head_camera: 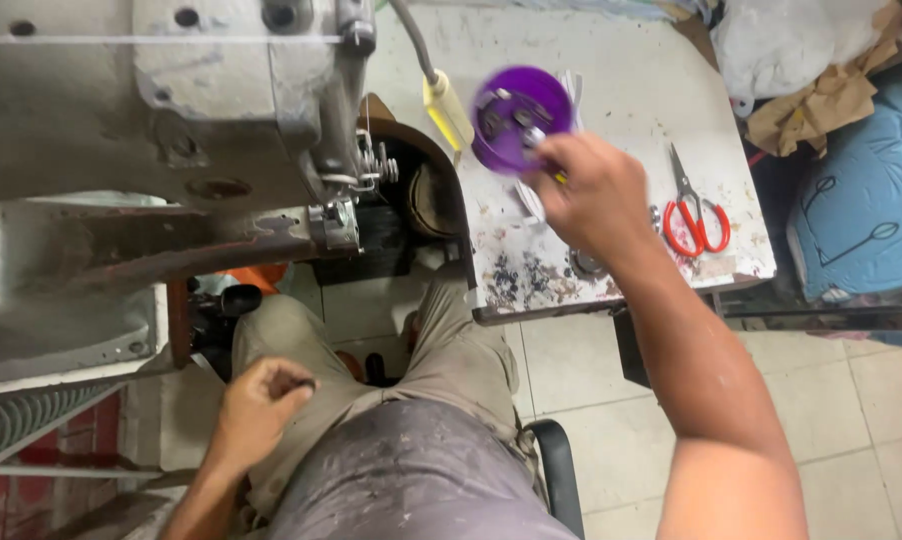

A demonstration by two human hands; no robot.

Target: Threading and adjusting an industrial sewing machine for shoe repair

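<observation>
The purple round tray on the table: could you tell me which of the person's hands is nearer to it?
The right hand reaches to the purple tray's edge; the left hand rests at the lap, far below it.

Right hand (pixel 593 195) reaches into purple dish (pixel 521 118); left hand (pixel 261 405) rests on thigh.

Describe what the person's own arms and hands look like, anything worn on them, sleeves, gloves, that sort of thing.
Both arms are bare as far as the view shows: no sleeves, no gloves. The right hand and its forearm show no watch, band or ring, though the hand is motion-blurred. The left hand likewise has a bare wrist with nothing visibly worn on it. Small pale flecks dot the right upper arm.
</observation>
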